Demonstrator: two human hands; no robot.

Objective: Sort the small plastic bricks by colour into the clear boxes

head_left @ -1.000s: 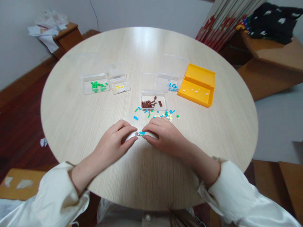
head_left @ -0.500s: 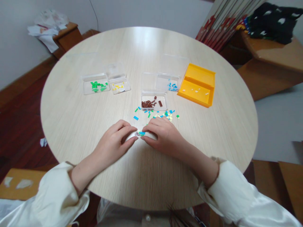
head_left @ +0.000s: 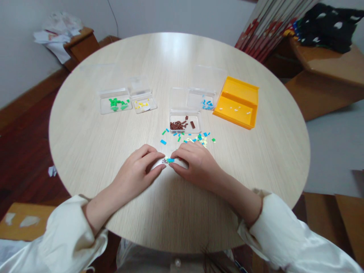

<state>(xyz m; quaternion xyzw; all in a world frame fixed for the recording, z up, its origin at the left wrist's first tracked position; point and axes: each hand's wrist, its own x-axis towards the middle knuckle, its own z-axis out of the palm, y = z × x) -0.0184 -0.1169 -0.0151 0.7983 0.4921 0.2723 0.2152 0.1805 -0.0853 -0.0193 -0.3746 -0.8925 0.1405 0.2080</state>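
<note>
A small assembly of building bricks (head_left: 168,160) lies low at the near middle of the table, grey at its left end and blue and green toward the right. My left hand (head_left: 141,165) has its thumb and forefinger on either side of the grey end. From the right, my right hand (head_left: 196,161) pinches the blue end between thumb and fingers. Just beyond my right hand is a scatter of loose blue, green and pale yellow bricks (head_left: 205,134), partly hidden by its knuckles.
A clear box of brown bricks (head_left: 178,125) stands behind the loose pieces. Farther back are clear boxes with green bricks (head_left: 116,103), yellow bricks (head_left: 142,104) and blue bricks (head_left: 208,103). An open orange case (head_left: 239,96) with small white pieces sits at the right on the round table (head_left: 85,151).
Almost nothing differs. My right hand has shifted very slightly at the blue end; my left hand and the boxes stay in place.
</note>
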